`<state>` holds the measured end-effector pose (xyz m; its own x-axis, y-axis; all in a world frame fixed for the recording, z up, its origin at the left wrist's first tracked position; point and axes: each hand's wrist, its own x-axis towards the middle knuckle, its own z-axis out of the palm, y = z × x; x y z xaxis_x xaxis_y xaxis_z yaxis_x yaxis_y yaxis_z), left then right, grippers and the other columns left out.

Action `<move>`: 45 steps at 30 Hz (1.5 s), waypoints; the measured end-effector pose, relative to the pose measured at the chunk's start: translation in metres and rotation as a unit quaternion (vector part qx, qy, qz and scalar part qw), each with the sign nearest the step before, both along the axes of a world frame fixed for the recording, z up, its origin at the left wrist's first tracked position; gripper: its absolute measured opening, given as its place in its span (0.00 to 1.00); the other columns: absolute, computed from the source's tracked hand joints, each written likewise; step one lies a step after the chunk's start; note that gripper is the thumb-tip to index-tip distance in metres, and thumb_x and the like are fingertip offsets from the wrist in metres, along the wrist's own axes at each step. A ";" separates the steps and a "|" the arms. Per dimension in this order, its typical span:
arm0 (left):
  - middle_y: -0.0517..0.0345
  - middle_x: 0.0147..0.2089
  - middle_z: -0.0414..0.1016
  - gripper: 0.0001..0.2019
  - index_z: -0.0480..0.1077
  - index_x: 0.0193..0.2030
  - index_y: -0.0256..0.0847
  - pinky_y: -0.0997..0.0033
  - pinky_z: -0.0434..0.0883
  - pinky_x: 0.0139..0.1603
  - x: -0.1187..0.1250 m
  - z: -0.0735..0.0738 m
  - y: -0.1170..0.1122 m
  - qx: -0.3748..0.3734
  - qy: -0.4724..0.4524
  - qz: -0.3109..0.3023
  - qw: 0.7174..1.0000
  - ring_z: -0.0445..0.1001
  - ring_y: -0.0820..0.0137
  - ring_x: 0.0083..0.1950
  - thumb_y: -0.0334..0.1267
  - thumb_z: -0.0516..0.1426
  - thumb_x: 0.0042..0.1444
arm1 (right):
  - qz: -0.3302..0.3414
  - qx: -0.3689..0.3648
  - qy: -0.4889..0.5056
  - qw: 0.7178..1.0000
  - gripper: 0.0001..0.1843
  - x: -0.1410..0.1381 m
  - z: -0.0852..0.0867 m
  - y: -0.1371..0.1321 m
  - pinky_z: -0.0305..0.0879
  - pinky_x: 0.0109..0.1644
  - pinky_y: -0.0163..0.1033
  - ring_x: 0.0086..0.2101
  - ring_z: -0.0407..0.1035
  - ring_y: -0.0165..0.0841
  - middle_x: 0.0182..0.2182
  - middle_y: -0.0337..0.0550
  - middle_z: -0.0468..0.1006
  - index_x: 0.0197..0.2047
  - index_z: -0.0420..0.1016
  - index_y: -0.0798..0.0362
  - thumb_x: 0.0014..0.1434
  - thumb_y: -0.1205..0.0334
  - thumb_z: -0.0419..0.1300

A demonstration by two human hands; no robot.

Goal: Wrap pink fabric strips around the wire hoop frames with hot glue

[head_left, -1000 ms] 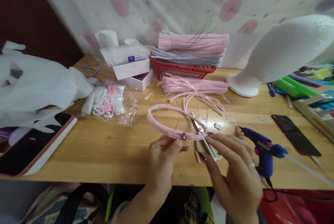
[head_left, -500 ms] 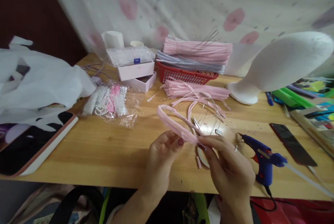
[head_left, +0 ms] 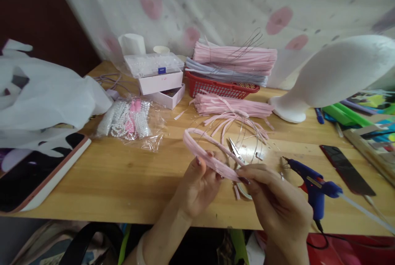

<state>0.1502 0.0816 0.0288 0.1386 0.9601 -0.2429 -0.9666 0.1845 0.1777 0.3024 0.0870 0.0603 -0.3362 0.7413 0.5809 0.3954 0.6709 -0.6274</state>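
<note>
Wooden surface (head_left: 138, 191) stages pink hoop (head_left: 196, 148) work

Right hand (head_left: 276, 203) pinches the hoop's end between its fingers; left hand (head_left: 197, 189) curls loosely beside it, grip unclear. Shaping seems in hand; the next move likely calls for a steady pinch.

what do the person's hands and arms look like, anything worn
The left hand and right hand are gloveless, with dark reddish nail polish. A small pale ring sits on the right; a pale band, bracelet or cuff, circles the left forearm.
</note>
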 end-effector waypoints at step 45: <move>0.62 0.33 0.73 0.15 0.67 0.33 0.47 0.60 0.58 0.54 -0.090 0.044 -0.025 0.338 0.797 0.068 0.495 0.64 0.60 0.47 0.54 0.61 0.61 | -0.009 -0.066 0.113 0.991 0.10 0.031 0.002 -0.009 0.73 0.36 0.44 0.30 0.73 0.35 0.27 0.41 0.78 0.35 0.81 0.49 0.63 0.72 0.61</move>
<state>0.0599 0.0567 0.0726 0.2120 0.8708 0.4436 0.5065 -0.4861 0.7121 0.3337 0.0779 0.0622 -0.1946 0.8205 0.5375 0.2455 0.5713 -0.7832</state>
